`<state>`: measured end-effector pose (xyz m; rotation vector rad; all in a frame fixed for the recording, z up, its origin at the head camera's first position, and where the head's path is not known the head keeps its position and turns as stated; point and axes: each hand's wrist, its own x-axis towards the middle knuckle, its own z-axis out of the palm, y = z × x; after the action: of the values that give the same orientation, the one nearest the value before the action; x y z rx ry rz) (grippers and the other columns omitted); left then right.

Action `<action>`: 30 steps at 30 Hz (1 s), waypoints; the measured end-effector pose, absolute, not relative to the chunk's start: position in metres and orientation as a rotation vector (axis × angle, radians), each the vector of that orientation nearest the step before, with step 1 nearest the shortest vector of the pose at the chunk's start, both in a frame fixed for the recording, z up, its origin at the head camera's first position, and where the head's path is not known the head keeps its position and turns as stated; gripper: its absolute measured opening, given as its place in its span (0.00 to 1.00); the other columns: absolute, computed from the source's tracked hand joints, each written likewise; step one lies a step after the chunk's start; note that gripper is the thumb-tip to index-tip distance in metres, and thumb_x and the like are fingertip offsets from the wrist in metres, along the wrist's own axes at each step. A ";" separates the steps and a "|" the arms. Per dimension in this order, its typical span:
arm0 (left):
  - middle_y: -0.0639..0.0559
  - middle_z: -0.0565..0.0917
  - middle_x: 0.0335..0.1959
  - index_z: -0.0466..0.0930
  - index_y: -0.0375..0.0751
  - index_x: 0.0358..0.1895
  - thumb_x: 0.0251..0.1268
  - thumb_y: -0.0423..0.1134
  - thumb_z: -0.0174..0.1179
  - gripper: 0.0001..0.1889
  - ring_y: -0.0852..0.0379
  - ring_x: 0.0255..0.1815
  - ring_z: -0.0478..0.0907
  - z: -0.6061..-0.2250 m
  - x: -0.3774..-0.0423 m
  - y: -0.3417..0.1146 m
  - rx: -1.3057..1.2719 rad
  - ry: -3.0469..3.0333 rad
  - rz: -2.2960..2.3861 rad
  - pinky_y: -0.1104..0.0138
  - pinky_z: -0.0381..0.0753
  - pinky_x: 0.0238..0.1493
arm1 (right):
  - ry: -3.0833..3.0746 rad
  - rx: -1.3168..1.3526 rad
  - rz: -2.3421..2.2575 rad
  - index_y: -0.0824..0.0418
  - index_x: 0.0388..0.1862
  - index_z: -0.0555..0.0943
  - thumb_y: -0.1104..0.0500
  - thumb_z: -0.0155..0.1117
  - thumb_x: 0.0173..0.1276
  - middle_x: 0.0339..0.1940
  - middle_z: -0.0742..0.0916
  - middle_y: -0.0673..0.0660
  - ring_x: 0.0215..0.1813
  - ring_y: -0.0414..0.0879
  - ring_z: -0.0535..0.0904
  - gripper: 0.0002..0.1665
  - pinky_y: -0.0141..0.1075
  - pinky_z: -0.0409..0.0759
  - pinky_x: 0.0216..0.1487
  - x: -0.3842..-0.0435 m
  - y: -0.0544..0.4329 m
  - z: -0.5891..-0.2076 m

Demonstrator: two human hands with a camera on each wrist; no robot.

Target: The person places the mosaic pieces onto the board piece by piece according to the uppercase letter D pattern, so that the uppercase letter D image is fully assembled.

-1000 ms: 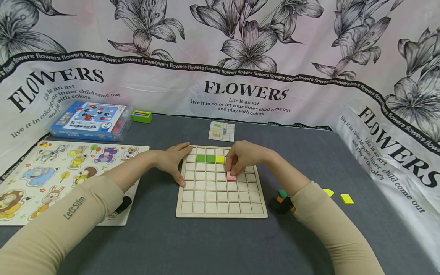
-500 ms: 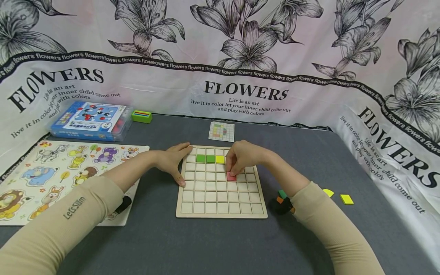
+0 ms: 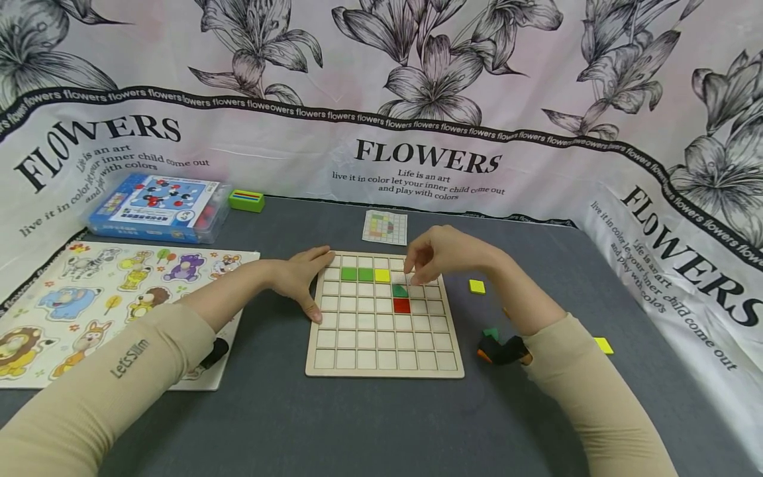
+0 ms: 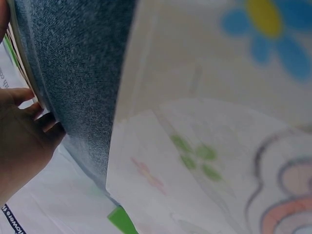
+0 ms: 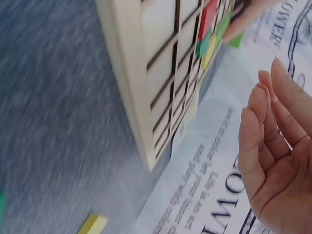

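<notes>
A square wooden grid board [image 3: 384, 341] lies mid-table. Two green square tiles [image 3: 357, 273] and a yellow tile [image 3: 382, 275] sit side by side in an upper row. Lower, a red tile [image 3: 402, 305] fills one cell, with a dark green piece [image 3: 399, 290] in the cell above it. My left hand [image 3: 296, 285] rests against the board's left edge, thumb and fingers spread. Over the upper right cells hovers my right hand [image 3: 444, 255], its fingers loosely bent. In the right wrist view those fingers [image 5: 251, 131] are nearly straight and hold nothing.
A small printed grid card [image 3: 384, 227] lies behind the board. Yellow tiles [image 3: 477, 286] and a green piece [image 3: 491, 332] lie to the right, partly behind the right arm. On the left are an animal picture board [image 3: 113, 311], a blue boxed set [image 3: 155, 209] and a green block [image 3: 246, 201].
My right hand has let go of the red tile and risen up and to the right, uncovering the dark green piece above it. My left hand stays in place.
</notes>
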<state>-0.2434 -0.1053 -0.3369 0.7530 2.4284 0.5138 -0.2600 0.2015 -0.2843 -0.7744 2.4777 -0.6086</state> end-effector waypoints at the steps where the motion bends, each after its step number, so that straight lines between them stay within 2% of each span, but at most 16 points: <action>1: 0.33 0.35 0.81 0.36 0.32 0.80 0.45 0.53 0.79 0.68 0.30 0.82 0.35 -0.337 -0.243 -0.105 0.753 2.430 0.514 0.39 0.46 0.79 | 2.479 -0.775 -0.611 0.54 0.40 0.88 0.55 0.75 0.60 0.29 0.87 0.51 0.33 0.48 0.82 0.10 0.42 0.82 0.38 -0.260 0.206 -0.283; 6: 0.33 0.35 0.81 0.36 0.31 0.80 0.45 0.52 0.78 0.68 0.31 0.82 0.35 -0.337 -0.244 -0.104 0.746 2.428 0.516 0.39 0.47 0.79 | 2.471 -0.748 -0.648 0.55 0.45 0.87 0.56 0.73 0.62 0.31 0.87 0.53 0.35 0.54 0.82 0.12 0.47 0.81 0.39 -0.260 0.232 -0.283; 13: 0.32 0.35 0.81 0.36 0.32 0.80 0.45 0.52 0.78 0.68 0.30 0.82 0.35 -0.337 -0.244 -0.105 0.756 2.423 0.517 0.38 0.46 0.79 | 2.459 -0.682 -0.671 0.55 0.48 0.86 0.54 0.74 0.62 0.36 0.87 0.54 0.38 0.47 0.80 0.16 0.43 0.81 0.42 -0.255 0.268 -0.287; 16: 0.32 0.35 0.81 0.36 0.31 0.80 0.45 0.53 0.79 0.68 0.30 0.82 0.35 -0.336 -0.243 -0.105 0.759 2.427 0.515 0.38 0.47 0.79 | 2.447 -0.656 -0.677 0.55 0.49 0.86 0.54 0.74 0.62 0.36 0.86 0.55 0.37 0.46 0.81 0.17 0.46 0.82 0.42 -0.252 0.281 -0.289; 24: 0.32 0.36 0.81 0.36 0.32 0.80 0.45 0.53 0.78 0.68 0.31 0.82 0.35 -0.336 -0.243 -0.106 0.758 2.429 0.515 0.39 0.47 0.79 | 2.415 -0.623 -0.712 0.56 0.51 0.85 0.55 0.74 0.62 0.37 0.85 0.56 0.39 0.44 0.83 0.18 0.36 0.83 0.44 -0.249 0.305 -0.298; 30: 0.32 0.35 0.81 0.35 0.32 0.80 0.46 0.53 0.78 0.68 0.31 0.82 0.35 -0.336 -0.244 -0.105 0.754 2.424 0.517 0.38 0.47 0.79 | 2.392 -0.608 -0.736 0.57 0.51 0.85 0.53 0.75 0.60 0.39 0.85 0.57 0.39 0.42 0.83 0.20 0.34 0.83 0.44 -0.245 0.320 -0.305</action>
<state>-0.2439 -0.1054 -0.3363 0.7543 2.4236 0.5167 -0.2448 0.3205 -0.3047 -0.6076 2.3917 -0.7355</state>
